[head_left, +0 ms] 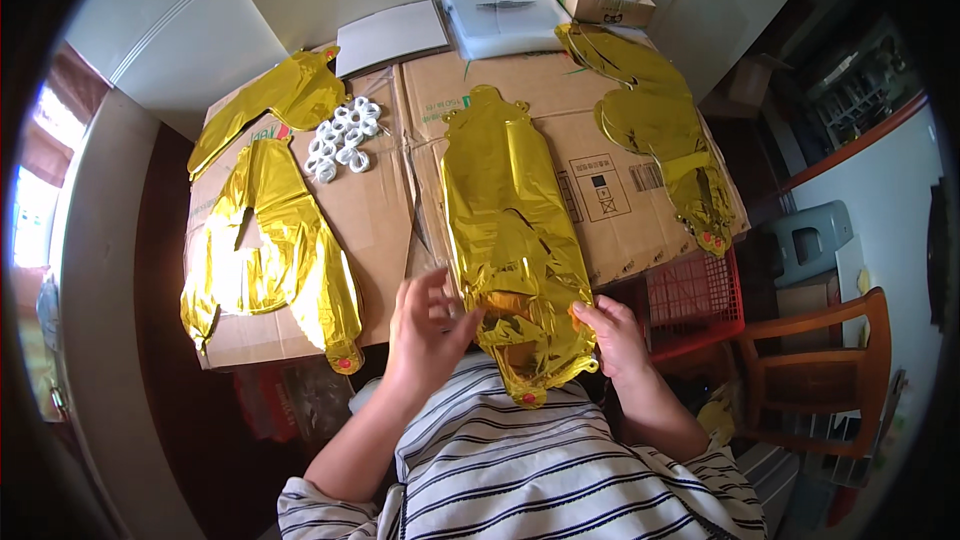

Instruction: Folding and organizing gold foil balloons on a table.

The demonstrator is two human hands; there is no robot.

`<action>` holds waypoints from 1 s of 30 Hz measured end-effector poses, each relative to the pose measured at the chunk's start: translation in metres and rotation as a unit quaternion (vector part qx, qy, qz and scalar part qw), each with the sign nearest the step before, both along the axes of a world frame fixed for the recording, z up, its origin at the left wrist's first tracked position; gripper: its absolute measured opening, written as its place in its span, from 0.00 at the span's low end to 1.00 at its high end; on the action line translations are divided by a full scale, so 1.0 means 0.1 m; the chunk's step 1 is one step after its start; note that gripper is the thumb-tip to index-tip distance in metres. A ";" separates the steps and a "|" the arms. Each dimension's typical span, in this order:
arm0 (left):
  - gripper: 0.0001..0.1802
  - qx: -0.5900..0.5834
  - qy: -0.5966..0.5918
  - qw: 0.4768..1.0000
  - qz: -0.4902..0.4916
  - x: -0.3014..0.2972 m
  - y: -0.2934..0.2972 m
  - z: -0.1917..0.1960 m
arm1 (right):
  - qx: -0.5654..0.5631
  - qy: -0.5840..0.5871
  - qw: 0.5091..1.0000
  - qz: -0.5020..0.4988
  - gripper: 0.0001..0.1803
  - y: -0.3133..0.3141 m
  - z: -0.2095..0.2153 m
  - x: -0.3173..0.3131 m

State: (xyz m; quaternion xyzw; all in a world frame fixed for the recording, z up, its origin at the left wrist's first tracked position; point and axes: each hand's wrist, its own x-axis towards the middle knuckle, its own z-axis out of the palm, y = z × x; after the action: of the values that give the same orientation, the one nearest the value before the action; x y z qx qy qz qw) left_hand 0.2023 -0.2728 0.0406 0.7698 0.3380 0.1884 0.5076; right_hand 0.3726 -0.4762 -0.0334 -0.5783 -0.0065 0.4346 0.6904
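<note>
A flat, uninflated gold foil balloon (505, 180) lies lengthwise in front of me, its near end hanging over the table's front edge towards my lap. That end is creased and has a small red spot near its tip. My right hand (615, 335) pinches the balloon's right edge between thumb and fingers. Beside the left edge is my left hand (425, 330), fingers curved and apart, slightly blurred, with nothing visible in them. The thumb tip comes close to the foil; whether it touches I cannot tell.
Flattened cardboard (385, 205) covers the table. More gold foil balloons lie left (270, 250), far left (275, 95) and right (655, 120). White ribbon rolls (340, 135) cluster left of centre. Behind are a white pad (392, 37), a clear plastic packet (505, 20) and a small box (605, 2). A wooden chair (820, 370) stands right.
</note>
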 end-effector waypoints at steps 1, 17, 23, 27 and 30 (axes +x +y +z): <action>0.28 -0.060 -0.013 0.998 0.007 -0.09 -0.10 -0.01 | 0.000 0.002 1.000 0.001 0.06 -0.02 0.02 0.00; 0.12 -0.477 -0.099 0.866 0.115 -0.08 -0.44 -0.48 | 0.007 0.024 1.000 0.010 0.05 -0.12 0.14 -0.05; 0.11 -0.489 -0.090 0.862 0.097 -0.11 -0.41 -0.54 | 0.025 0.015 0.999 0.021 0.07 -0.17 0.03 -0.01; 0.12 -0.498 -0.094 0.856 0.099 -0.11 -0.40 -0.55 | 0.032 0.029 0.999 0.021 0.06 -0.14 0.04 -0.02; 0.12 -0.523 -0.105 0.840 0.097 -0.11 -0.40 -0.53 | 0.031 0.029 0.999 0.022 0.06 -0.14 0.03 -0.01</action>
State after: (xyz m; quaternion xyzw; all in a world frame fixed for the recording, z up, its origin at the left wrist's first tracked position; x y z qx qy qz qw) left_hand 0.1914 -0.3124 -0.0123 0.3289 0.4039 0.1114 0.8463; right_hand 0.3714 -0.4902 -0.0299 -0.5437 -0.0124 0.4662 0.6978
